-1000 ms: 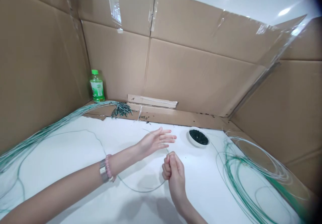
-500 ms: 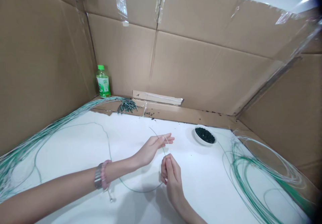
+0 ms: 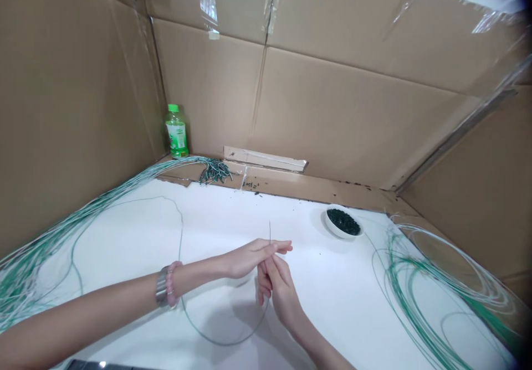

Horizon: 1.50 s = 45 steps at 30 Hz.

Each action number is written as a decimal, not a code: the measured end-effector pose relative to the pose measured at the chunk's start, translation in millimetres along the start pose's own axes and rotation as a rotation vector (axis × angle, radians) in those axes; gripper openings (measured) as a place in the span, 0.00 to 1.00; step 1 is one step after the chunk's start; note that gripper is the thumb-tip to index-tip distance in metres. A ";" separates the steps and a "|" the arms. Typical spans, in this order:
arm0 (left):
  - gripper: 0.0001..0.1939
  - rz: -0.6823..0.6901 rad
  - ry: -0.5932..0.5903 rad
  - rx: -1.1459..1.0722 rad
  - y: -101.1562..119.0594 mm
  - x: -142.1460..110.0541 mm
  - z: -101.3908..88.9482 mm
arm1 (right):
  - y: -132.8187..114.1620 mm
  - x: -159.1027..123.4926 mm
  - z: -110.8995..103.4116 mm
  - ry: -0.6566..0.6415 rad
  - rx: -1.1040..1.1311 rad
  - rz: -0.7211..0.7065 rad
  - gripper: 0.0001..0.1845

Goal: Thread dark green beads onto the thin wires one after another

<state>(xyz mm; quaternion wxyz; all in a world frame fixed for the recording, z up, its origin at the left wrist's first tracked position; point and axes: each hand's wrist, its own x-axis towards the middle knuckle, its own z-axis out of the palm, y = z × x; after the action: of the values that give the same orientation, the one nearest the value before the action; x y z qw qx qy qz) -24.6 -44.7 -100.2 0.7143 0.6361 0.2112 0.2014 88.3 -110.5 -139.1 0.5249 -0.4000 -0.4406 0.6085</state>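
Note:
My left hand [image 3: 251, 256] reaches in from the left, with its thumb pressed against its straight fingers on a thin green wire [image 3: 224, 343]. The wire's free end sticks up just beyond that hand. Right below, touching it, my right hand [image 3: 282, 289] has its fingers curled around the same wire. From there the wire hangs in a wide loop over the white table [image 3: 332, 314] and runs back under my left wrist. A white bowl [image 3: 351, 236] of small dark green pieces stands to the right, apart from both hands.
Many green wires with dark tips form a bundle [image 3: 124, 184] along the left. A coil of green and white wire [image 3: 399, 298] lies at the right. A green bottle [image 3: 177, 134] stands in the back corner. Cardboard walls [image 3: 332, 115] surround the table. Dark bits litter the back ledge.
My left hand has come down from above onto the wire, its spread fingers now closed together against my right hand. The wire's loop hangs lower. The view has shifted slightly.

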 end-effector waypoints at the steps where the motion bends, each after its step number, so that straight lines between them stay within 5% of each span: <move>1: 0.35 0.028 0.019 0.002 -0.4 0.3 -1.3 | 0.5 -0.3 0.2 -0.003 0.002 0.001 0.25; 7: 0.31 0.066 -0.028 -0.059 13.5 5.2 -18.4 | -6.9 7.8 4.0 -0.042 0.038 0.018 0.24; 14: 0.16 -0.145 -0.311 0.054 86.6 20.7 -54.1 | -35.2 33.2 23.0 -0.045 0.104 -0.028 0.22; 18: 0.16 -0.212 -0.318 0.115 110.0 49.3 -44.6 | -50.5 40.7 22.7 0.042 0.145 -0.131 0.22; 21: 0.20 -0.161 -0.167 0.102 100.2 63.0 -19.6 | -57.1 42.2 11.6 0.130 0.160 -0.224 0.21; 26: 0.20 0.140 0.203 -0.074 45.5 54.3 14.5 | -40.1 35.6 -9.3 0.163 0.071 -0.320 0.23; 30: 0.22 0.293 0.346 -0.171 2.4 39.0 14.3 | -11.5 23.5 -9.3 0.046 -0.195 -0.308 0.24; 33: 0.23 0.308 0.398 -0.235 -12.7 27.5 7.0 | -16.0 18.1 -13.3 -0.083 -0.527 -0.250 0.19; 37: 0.27 0.219 0.406 -0.277 -19.7 8.2 -8.7 | -78.1 26.6 -59.3 -0.179 -0.988 -0.129 0.11; 41: 0.30 -0.022 0.353 -0.201 -34.2 -17.3 -23.0 | -147.9 46.9 -141.9 0.175 -1.339 -0.002 0.13; 45: 0.27 -0.133 0.399 -0.100 -47.1 -36.9 -26.0 | -158.1 68.8 -199.1 0.333 -1.553 0.196 0.15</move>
<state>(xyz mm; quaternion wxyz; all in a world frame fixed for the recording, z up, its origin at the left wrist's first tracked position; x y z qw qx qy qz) -68.8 -49.0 -148.0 0.7007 0.5322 0.3796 0.2857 313.6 -9.6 -47.7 0.0994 -0.7735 -0.6174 0.1034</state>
